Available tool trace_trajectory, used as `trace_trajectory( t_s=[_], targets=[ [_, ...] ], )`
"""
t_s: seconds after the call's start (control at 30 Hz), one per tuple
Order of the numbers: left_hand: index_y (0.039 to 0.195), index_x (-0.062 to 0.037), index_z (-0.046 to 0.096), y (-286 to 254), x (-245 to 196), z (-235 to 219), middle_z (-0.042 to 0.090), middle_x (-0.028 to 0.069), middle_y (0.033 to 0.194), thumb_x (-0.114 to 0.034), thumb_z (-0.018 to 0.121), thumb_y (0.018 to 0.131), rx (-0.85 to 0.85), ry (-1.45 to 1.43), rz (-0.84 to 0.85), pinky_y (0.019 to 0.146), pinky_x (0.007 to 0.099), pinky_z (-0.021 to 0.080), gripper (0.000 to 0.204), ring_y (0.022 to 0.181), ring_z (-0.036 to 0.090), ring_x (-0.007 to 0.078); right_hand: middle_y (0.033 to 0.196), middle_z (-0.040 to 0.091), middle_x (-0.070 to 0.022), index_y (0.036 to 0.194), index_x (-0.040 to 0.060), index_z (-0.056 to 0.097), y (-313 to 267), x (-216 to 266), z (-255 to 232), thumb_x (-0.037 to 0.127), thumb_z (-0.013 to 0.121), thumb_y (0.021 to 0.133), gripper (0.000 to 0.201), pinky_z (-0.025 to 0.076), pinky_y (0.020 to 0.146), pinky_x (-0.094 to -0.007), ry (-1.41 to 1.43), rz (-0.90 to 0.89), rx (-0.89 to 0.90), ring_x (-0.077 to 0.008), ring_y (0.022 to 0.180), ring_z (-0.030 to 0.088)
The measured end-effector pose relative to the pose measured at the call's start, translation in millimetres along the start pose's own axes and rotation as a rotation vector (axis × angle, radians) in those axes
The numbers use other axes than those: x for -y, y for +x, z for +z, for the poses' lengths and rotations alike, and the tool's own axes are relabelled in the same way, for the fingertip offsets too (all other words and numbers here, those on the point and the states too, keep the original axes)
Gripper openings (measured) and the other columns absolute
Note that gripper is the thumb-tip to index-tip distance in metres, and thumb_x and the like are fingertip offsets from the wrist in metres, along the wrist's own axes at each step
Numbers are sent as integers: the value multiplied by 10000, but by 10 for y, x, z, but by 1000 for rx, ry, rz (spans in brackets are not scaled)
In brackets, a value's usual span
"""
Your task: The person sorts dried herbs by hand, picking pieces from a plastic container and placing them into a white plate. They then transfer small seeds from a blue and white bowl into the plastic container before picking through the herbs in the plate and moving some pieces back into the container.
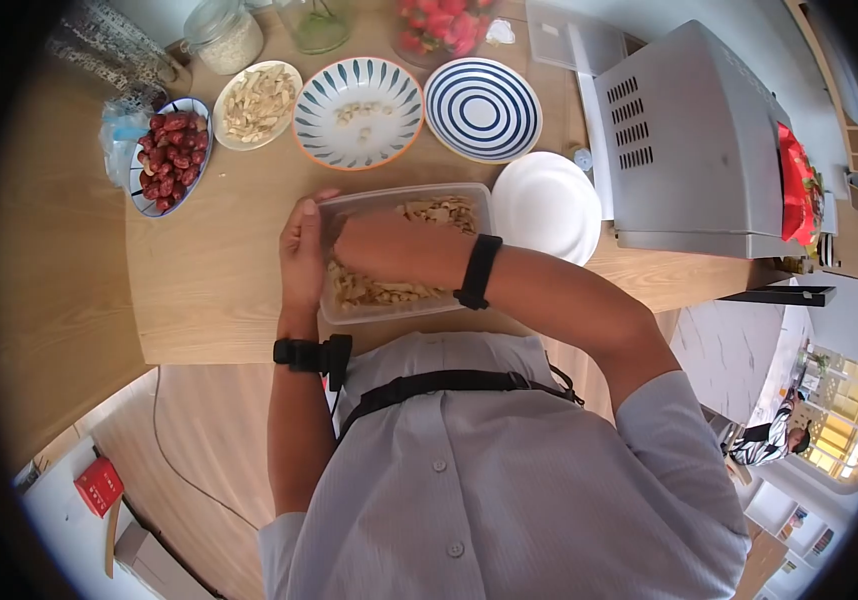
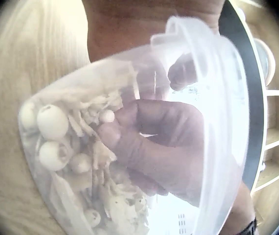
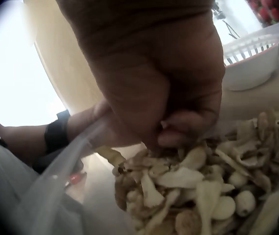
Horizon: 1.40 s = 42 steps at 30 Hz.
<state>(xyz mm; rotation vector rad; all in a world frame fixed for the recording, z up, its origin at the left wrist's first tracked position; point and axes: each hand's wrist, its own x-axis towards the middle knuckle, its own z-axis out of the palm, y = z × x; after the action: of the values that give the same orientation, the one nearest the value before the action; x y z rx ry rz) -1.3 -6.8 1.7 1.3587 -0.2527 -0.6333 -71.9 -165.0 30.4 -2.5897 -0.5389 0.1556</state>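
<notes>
A clear plastic container full of dried pale slices and round white pieces stands at the table's front. My left hand grips its left side, with fingers round the far left corner; in the left wrist view this hand is at the top. My right hand reaches inside over the slices. Through the clear wall, its thumb and forefinger pinch a small white round piece. The right wrist view shows the hand with fingers bent down, tips partly hidden.
Behind the container are a plate of red dates, a plate of slices, a leaf-patterned dish with several pale pieces, a blue-ringed plate and white plates. Jars line the back; a grey appliance stands right.
</notes>
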Motion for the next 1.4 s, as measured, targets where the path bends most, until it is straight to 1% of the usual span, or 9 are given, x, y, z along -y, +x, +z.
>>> trace_trajectory(
  t_s=[0.23,0.43,0.63,0.83,0.93,1.03,1.13,1.23,1.4],
  targets=[
    [1251,-22,682,-9,-34,1,702,32,1111,-380,446,1139,-10,11,-10,941,282,500,444,1028,624,106,799,722,-184,763,33,735,-33,-6,4,90,672,801,93,554,653,-480,41,12,-42,-370,768,717],
    [1249,-20,684,-14,-41,5,706,31,1113,-387,448,1138,-20,64,15,947,282,496,450,1024,625,108,764,717,-169,752,34,733,-44,-36,-90,103,690,787,89,551,613,-471,-109,49,-5,-381,702,711],
    [1246,-24,688,-17,-73,16,705,27,1110,-395,454,1136,-18,76,22,947,282,490,452,1020,622,107,770,717,-170,742,33,728,35,-18,-7,99,679,793,96,562,611,-458,-108,-13,5,-362,702,717],
    [1244,-25,687,5,-34,14,704,29,1093,-393,461,1134,-22,86,45,942,280,493,446,1011,627,111,816,719,-175,799,23,725,28,-44,35,78,667,808,81,570,646,-452,-89,-32,2,-357,782,725],
    [1249,-20,681,-17,-67,10,704,35,1086,-383,461,1134,-11,67,16,927,276,500,439,1000,633,110,796,718,-170,820,35,713,-4,-89,122,81,692,818,51,551,648,-453,3,-40,-118,-367,783,723],
    [1252,-13,673,-20,-64,10,706,42,1087,-372,461,1134,-11,22,0,919,277,508,433,996,639,110,802,715,-175,934,41,696,-123,-1,-389,71,664,874,75,543,659,-455,447,2,-115,-374,783,720],
    [1251,-6,669,-18,-42,44,709,46,1094,-364,457,1134,-34,22,22,926,282,513,432,1004,641,112,822,690,-140,1090,41,661,-142,-133,-799,55,647,927,164,531,646,-410,521,45,-222,-328,761,685],
    [1251,1,666,-17,-77,59,711,49,1102,-358,451,1135,-36,93,36,937,286,515,434,1014,641,115,803,700,-139,1133,31,655,-54,-435,-877,59,659,928,207,541,663,-386,478,168,-414,-322,712,684],
    [1254,1,666,-13,-97,62,710,47,1104,-352,443,1136,-27,81,28,943,288,513,434,1022,634,115,804,708,-155,1126,28,658,59,-673,-781,48,657,925,202,546,670,-386,190,286,-533,-327,690,684]
  ],
)
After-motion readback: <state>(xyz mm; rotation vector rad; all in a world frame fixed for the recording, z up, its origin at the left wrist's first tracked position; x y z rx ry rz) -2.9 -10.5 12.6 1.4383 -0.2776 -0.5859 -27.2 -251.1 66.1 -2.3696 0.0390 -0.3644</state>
